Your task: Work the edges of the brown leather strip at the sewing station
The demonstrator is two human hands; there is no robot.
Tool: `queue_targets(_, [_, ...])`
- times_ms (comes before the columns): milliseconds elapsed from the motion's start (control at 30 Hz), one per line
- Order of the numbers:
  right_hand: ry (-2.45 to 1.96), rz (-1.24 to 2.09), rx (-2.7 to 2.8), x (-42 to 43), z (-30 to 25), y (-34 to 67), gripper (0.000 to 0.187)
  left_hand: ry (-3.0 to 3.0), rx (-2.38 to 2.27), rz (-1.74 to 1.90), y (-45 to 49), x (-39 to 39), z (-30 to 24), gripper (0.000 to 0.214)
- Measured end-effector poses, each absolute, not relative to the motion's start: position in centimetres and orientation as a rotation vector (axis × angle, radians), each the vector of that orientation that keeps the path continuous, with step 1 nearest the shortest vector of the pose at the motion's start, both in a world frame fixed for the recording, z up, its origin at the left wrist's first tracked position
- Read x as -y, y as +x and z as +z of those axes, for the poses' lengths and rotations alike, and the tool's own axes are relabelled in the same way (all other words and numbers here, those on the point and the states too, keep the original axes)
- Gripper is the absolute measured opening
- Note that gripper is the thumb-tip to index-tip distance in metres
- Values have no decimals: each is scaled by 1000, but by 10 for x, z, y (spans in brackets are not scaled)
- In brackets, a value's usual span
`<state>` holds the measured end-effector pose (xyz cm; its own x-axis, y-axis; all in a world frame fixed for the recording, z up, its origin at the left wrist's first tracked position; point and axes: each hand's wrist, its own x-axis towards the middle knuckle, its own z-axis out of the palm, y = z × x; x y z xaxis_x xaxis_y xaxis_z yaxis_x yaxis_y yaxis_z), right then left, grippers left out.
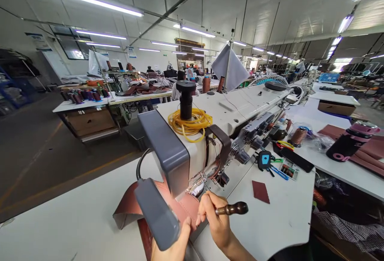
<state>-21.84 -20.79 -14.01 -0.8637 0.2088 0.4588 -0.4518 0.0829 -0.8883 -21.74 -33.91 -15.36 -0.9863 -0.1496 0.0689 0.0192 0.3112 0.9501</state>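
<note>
A white and grey sewing machine (210, 125) stands on the white table (75, 221). Under its head lies a brown leather piece (186, 209). My right hand (214, 217) is closed around a small tool with a dark wooden handle (235, 208), its tip hidden near the needle area. My left hand (175, 245) rests on the leather at the bottom edge, partly hidden behind the machine's grey lamp (157, 213); its fingers press the leather flat. A coil of yellow cord (190, 123) sits on top of the machine.
A small brown leather patch (260, 191), a phone (297, 160), a thread spool (298, 135) and small tools lie to the right. A black and pink bottle (349, 143) lies on stacked leather. Other worktables and people are in the background.
</note>
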Motion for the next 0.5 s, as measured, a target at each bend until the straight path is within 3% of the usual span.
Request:
queue_targets(233, [223,1760,1987,208,-145,-220,48,108,2493,-1810,-215,338,-138,45])
queue_targets(500, [230,1647,1998,209,-141,-221,49,-51,2441,-1764,-216,338,-142,43])
